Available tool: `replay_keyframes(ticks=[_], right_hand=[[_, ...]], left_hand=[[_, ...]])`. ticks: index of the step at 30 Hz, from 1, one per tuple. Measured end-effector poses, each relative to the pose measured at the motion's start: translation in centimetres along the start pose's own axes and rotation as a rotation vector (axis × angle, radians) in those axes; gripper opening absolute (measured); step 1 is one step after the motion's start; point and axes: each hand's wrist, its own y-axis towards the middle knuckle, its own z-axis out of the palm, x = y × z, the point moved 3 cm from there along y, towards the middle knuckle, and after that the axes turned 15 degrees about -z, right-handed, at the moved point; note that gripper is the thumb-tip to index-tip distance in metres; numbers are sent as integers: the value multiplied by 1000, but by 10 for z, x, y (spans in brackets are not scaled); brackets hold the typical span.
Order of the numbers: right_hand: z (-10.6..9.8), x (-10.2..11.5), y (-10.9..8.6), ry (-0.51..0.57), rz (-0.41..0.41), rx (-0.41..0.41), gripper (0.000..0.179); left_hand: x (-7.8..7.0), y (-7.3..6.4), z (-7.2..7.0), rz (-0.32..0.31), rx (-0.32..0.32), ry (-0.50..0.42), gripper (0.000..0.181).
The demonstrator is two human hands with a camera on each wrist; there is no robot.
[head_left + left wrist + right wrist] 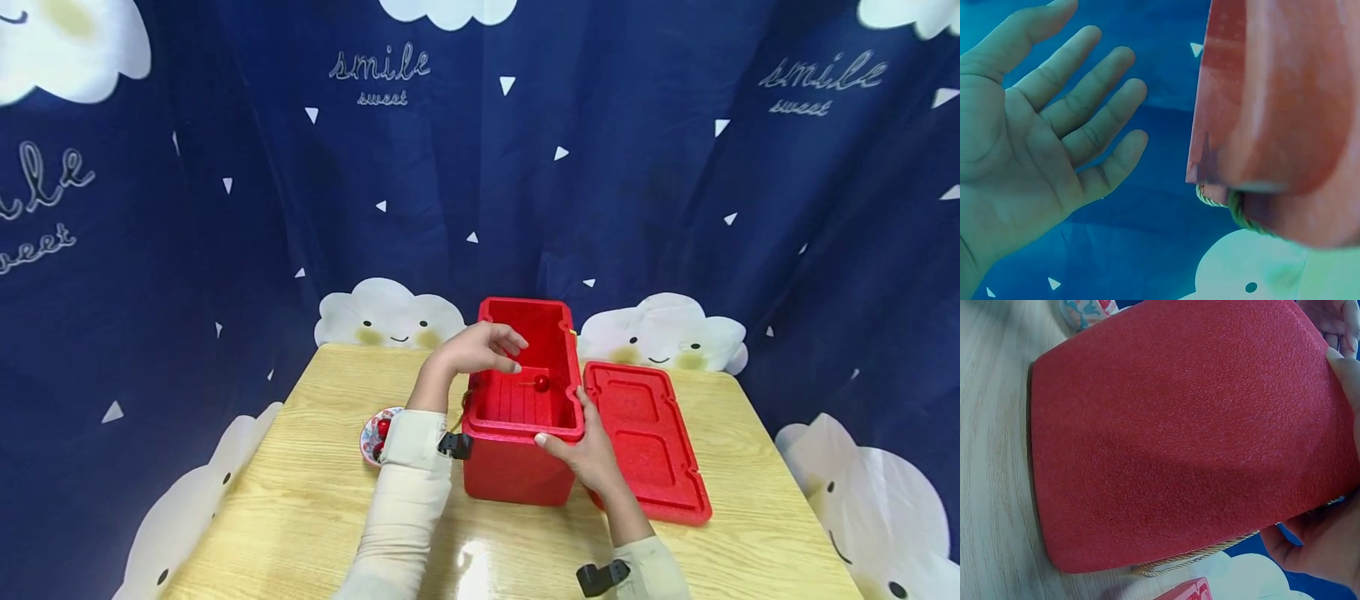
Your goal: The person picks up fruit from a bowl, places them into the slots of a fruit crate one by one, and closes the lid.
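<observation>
An open-topped red foam box (517,473) stands on the table. Over its left rim reaches my left hand (483,348), fingers loosely spread and holding nothing; the left wrist view shows its bare palm (1016,144) apart from the box wall (1297,94). With thumb in front and fingers along the right side, my right hand (588,450) grips the box's near right corner. On the box floor lies a small round red fruit (542,383) with a thin stem, like a cherry. A patterned bowl (367,443) left of the box holds more red fruit (383,427), partly hidden by my left sleeve.
The red lid (648,442) lies flat on the wooden table (292,500), close to the box's right side. A twisted gold cord (1197,555) runs along the box's side. Behind the table hangs a blue curtain (525,192) with clouds.
</observation>
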Motion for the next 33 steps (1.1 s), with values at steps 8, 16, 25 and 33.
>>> replay_keyframes(ticks=[8,16,25,33], right_hand=[[1,5,1,7,-7,-8,98],[2,2,1,-2,-3,-1,100],[2,0,0,0,-2,-5,101],[2,1,-1,-18,-3,-8,100]], left_hand=[[9,-18,-3,35,-46,-8,40],[28,-33,1,50,-70,-18,38],[49,-43,10,45,-94,-43,37],[69,-59,9,1,-185,-135,37]])
